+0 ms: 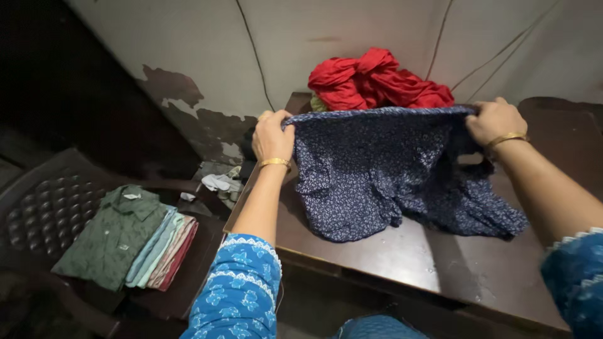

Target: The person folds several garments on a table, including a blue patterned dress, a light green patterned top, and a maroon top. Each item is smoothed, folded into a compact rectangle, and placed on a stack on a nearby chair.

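Observation:
I hold a dark blue garment with a small white floral print [389, 169] stretched out over a dark brown table [440, 263]. My left hand [273, 135] grips its upper left edge and my right hand [495, 120] grips its upper right edge. The lower part of the garment drapes onto the tabletop. Each wrist wears a gold bangle, and my sleeves are blue with a printed pattern.
A bundle of red cloth [375, 81] lies at the table's far edge against the wall. To the left stands a dark plastic chair [44, 207] bearing a folded green shirt [113, 235] and a stack of folded pastel clothes [164, 252]. Pale scraps [220, 182] lie on the floor.

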